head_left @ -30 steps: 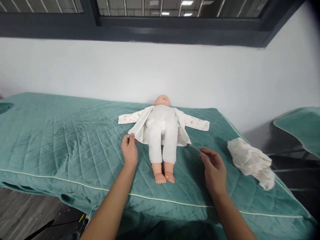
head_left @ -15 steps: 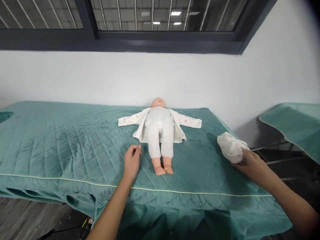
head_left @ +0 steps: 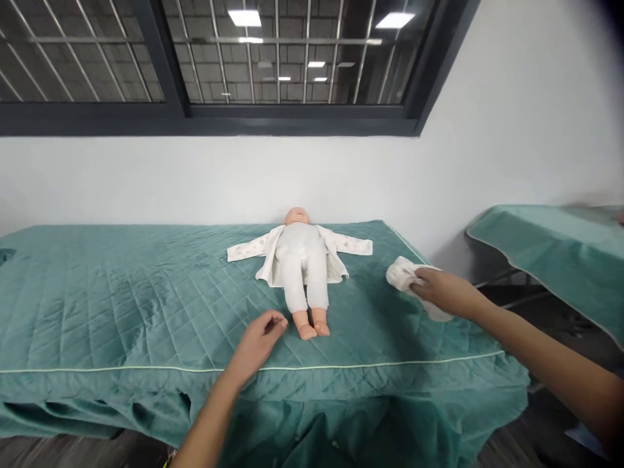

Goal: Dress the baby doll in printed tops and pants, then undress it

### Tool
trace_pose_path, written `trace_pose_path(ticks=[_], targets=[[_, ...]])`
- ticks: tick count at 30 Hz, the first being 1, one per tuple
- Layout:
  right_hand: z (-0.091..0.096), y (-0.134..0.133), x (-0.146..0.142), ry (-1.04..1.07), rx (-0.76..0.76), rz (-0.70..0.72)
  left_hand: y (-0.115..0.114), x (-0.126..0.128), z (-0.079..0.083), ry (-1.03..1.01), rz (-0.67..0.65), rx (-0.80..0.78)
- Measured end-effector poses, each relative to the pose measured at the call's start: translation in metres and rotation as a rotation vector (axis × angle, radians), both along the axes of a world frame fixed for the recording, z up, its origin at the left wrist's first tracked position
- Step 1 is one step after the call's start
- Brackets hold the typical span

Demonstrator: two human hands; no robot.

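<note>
A baby doll (head_left: 298, 250) in white fuzzy clothing lies on its back on the green quilted bed cover (head_left: 146, 312). Its bare feet point toward me. A white printed baby jacket (head_left: 336, 266) is spread out beneath the doll, sleeves stretched to both sides and the front unfastened. My right hand (head_left: 446, 292) grips a bunched white cloth garment (head_left: 403, 273) to the right of the doll; part of it hangs below my fingers. Left of the doll's feet, my left hand (head_left: 260, 338) hovers with curled fingers, thumb close to them, and nothing visible inside.
A dark-framed window (head_left: 292, 120) with metal bars is set in the white wall (head_left: 195, 179) behind the bed. To the right stands another green-covered surface (head_left: 550, 247), with a gap and dark floor between. A blurred bit of a person's hand shows at the far right edge.
The view has tilted up and shifted right. My right hand has lifted the white garment and brought it nearer the doll. My left hand has moved slightly toward the doll's feet.
</note>
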State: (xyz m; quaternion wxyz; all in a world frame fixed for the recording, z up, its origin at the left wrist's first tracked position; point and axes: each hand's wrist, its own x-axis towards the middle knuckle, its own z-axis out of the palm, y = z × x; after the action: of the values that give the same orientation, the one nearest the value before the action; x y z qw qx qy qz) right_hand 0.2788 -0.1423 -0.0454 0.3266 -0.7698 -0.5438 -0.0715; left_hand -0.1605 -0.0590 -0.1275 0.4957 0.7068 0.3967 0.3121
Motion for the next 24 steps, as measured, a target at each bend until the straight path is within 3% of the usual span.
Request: trace_pose_path(ticks=[3,4,8,11,14,18,20,24], targets=[[0.043,0.001,-0.054,-0.049,-0.382,0.229,-0.009,0.012,0.034,-0.072,-0.070,0.009],[0.059,-0.001,-0.077,-0.063,-0.428,0.310,-0.015,0.019,0.048,-0.109,-0.097,0.030],[0.121,-0.010,-0.164,-0.194,-0.429,0.541,-0.041,0.046,0.111,-0.163,-0.232,0.303],[0.161,-0.020,-0.206,-0.209,-0.406,0.678,-0.051,0.054,0.148,-0.130,-0.202,0.573],[0.194,-0.031,-0.222,-0.225,-0.376,0.694,-0.052,0.046,0.176,-0.102,-0.091,0.698],[0.232,-0.041,-0.222,-0.158,-0.427,0.726,-0.054,0.024,0.214,-0.071,-0.005,0.743],[0.245,-0.045,-0.220,-0.158,-0.420,0.772,-0.056,0.015,0.235,-0.063,0.014,0.777],[0.258,-0.052,-0.224,-0.222,-0.247,0.799,-0.058,0.008,0.272,-0.079,0.066,0.856]])
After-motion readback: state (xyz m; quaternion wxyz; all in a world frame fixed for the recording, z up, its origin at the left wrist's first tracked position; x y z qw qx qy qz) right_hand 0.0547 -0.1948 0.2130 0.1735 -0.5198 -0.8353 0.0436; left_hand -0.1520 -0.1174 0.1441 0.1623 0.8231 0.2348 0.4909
